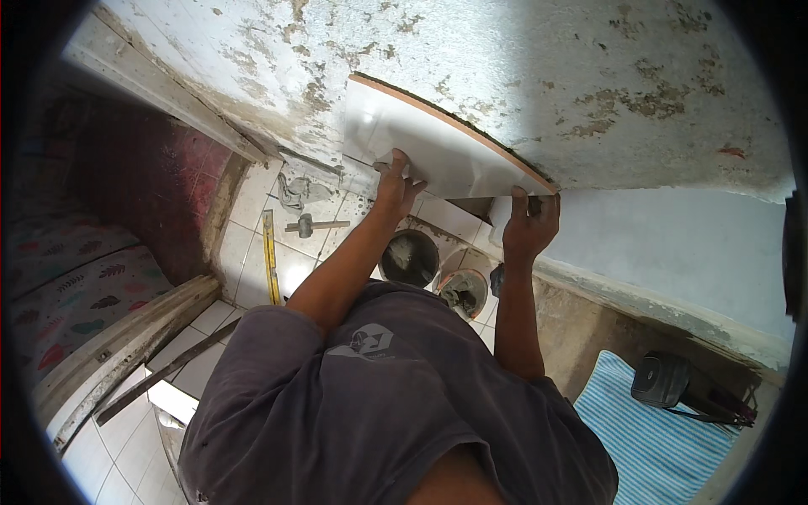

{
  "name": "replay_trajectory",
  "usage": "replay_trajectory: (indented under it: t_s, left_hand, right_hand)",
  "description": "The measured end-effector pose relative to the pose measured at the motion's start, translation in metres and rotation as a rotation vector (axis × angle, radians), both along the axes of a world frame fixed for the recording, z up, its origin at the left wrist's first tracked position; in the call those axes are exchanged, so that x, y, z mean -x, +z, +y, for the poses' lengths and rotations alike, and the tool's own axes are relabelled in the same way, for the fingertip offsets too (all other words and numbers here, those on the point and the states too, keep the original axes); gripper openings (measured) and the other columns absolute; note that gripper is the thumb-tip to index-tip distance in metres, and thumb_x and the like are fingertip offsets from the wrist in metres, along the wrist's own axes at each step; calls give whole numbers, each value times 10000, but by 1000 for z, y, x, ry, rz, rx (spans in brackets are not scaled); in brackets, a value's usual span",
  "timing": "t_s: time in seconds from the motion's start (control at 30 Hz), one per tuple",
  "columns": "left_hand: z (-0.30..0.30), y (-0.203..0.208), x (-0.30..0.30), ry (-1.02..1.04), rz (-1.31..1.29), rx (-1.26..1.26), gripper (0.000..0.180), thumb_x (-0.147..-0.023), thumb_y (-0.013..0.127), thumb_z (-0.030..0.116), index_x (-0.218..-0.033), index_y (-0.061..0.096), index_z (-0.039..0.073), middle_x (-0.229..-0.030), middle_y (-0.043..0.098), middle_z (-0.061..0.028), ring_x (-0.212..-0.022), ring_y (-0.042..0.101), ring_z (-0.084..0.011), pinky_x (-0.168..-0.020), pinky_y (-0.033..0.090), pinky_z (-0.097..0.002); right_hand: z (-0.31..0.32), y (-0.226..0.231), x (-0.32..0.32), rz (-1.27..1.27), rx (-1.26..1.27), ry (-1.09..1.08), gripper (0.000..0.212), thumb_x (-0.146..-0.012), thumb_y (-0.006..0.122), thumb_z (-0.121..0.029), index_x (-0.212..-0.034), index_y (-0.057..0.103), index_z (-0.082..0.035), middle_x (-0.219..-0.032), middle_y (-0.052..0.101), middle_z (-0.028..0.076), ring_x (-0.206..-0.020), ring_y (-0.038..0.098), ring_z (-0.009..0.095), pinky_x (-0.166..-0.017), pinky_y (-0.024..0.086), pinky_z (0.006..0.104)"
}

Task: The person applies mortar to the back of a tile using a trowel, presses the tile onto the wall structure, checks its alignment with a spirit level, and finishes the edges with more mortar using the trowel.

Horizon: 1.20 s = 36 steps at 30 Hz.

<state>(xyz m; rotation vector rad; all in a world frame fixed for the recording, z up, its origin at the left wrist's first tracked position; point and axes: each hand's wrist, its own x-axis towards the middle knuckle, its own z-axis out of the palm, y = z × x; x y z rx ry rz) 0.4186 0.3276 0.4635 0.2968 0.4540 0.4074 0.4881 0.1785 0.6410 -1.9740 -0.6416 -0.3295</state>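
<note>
A large white tile [421, 147] with a reddish-brown edge stands tilted against the peeling wall, with dark mortar along its back at the upper edge. My left hand [393, 192] grips at the tile's lower left, its thumb and fingers bent against the glossy face. At the lower right corner my right hand [532, 225] is closed on the tile, its fingertips at the edge. Below my hands stand a dark bucket [408, 259] with grey mix and a smaller orange-rimmed bucket [465, 289] holding more grey mix.
On the tiled floor to the left lie a mallet [305, 225], a yellow spirit level [270, 257] and a crumpled grey plastic bag [295, 194]. A wooden beam [135, 332] is at the lower left. A black bag [661, 380] rests on a blue striped cloth [640, 438] at the right.
</note>
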Motion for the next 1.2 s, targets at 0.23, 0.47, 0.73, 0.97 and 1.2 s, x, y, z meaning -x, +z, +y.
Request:
replay_trajectory:
  t_s: [0.23,0.47,0.73,0.97,1.2]
  left_hand:
    - [3,6,4,15,-20,17,1084,-856,587,431,-1312,-357,155,-1424,170,-164,-1258,274,-382,-991,289,-553]
    - [2,11,-1,121,169,104,385,-932,477,368,-1209,324,147,-1179,385,-43,-1113,411,-287,-896,407,-489]
    - [0,29,2,103,135,91,266,-945,452,257,-1165,349,150,-1145,418,-27,-972,436,-234,-862,428,-445]
    - [2,26,6,82,150,53,323,-946,453,279,-1218,307,185,-1210,388,-39,-1028,439,-259,-892,405,-477]
    - [4,46,9,61,168,8,805,-893,556,363,-1345,-75,153,-1218,360,-91,-1071,423,-283,-918,377,-540]
  right_hand:
    - [-7,1,-3,-58,112,-23,227,-782,689,-101,-946,588,20,-898,558,60,-754,553,121,-653,456,247]
    - [-2,1,-4,-60,66,19,210,-802,679,-118,-931,591,22,-895,548,46,-704,507,88,-615,435,233]
    - [-5,1,-4,-48,57,2,217,-807,682,-126,-943,602,24,-916,562,42,-724,537,99,-647,457,239]
    - [1,5,2,33,-34,17,209,-806,680,-98,-947,599,33,-940,576,53,-807,572,117,-709,474,255]
    - [-9,1,-5,6,79,15,267,-772,691,-90,-1000,599,12,-1007,558,121,-868,606,222,-670,541,311]
